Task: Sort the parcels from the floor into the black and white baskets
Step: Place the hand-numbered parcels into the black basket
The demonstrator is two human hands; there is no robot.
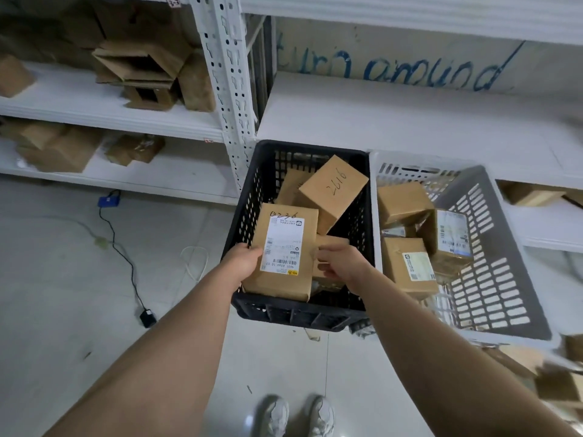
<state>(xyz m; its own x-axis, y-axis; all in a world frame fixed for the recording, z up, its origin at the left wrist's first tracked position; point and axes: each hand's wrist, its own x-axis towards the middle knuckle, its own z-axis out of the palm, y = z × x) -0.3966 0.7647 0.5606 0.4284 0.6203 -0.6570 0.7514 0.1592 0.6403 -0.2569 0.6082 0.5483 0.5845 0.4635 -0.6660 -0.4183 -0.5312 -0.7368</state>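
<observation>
Shelving of white perforated metal (227, 74) stands behind and to the left of the black slotted plastic basket (303, 313), and its boards carry loose brown cardboard boxes (142, 70). On the pale tiled floor, well to the left of the black basket, lie a small blue device (108, 200) and, nearer, a black plug block (147, 317).

The person's left hand (243, 260) is at the black basket's left rim. Its thumb is on top, and it is clamped on the near left side of a flat brown cardboard parcel with a white shipping label (284, 253). That labelled parcel is held tilted in the mouth of the black basket, its lower edge at the near wall, above other brown boxes. Further back in the same basket, a squat brown box with handwritten digits (334, 190) leans on one edge.

The right hand (342, 264) is over the black basket too, just beside the labelled parcel's right edge, fingers curled. From where I stand I cannot tell whether it grips anything. The two hands are apart, with the parcel between them. On the floor in front of the black basket are a pair of pale trainers (274, 417).

Just beside the black basket's right wall stands a white slotted plastic basket (492, 247) holding several brown taped parcels (410, 266). Far to the right of the black basket, past the white one, more brown parcels on the floor (555, 383) show as a blur.
</observation>
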